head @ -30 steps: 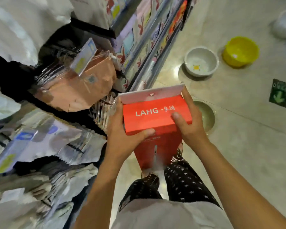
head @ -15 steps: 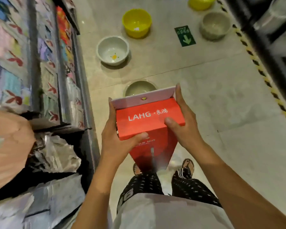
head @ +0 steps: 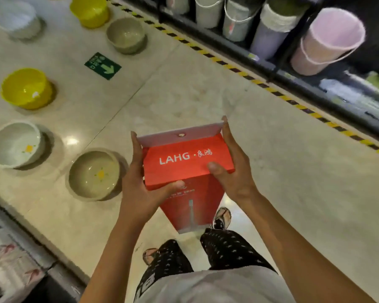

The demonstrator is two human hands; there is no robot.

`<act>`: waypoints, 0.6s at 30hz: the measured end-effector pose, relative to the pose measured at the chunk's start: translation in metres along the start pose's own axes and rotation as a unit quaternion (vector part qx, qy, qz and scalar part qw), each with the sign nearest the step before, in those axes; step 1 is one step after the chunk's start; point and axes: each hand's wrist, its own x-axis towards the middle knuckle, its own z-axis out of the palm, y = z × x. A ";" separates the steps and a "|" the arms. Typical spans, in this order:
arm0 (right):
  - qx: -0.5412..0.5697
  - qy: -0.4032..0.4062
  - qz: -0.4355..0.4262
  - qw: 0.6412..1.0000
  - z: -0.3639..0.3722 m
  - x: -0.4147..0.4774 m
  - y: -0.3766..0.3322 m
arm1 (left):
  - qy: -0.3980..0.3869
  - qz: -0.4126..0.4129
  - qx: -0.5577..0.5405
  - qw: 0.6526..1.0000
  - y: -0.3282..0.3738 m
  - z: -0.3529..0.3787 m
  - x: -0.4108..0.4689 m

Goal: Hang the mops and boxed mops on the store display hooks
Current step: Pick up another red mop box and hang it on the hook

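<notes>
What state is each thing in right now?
Box: upright, off the floor, held by both hands, not hung.
Flap: raised, hang hole showing.
Left hand: grips the box's left side.
Right hand: grips the box's right side.
Near grey bowl: upright on floor, empty.
Near yellow basin: upright on floor.
Pink bucket: tipped on shelf, mouth facing out.

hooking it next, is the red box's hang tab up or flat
Up: the white tab stands above the red box top, hole visible.

Matt red cardboard box (head: 188, 169); glossy polished stone floor (head: 271, 171); shiny plastic basins (head: 26, 88).
</notes>
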 end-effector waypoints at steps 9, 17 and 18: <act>-0.025 0.144 0.044 0.988 -0.214 0.016 0.045 | -0.158 0.042 0.020 0.986 0.067 0.212 0.069; -0.022 0.310 0.061 0.949 -0.334 -0.009 0.056 | -0.290 0.105 0.039 0.950 0.132 0.339 0.101; -0.023 0.333 0.061 0.941 -0.344 -0.015 0.058 | -0.309 0.112 0.044 0.943 0.138 0.352 0.103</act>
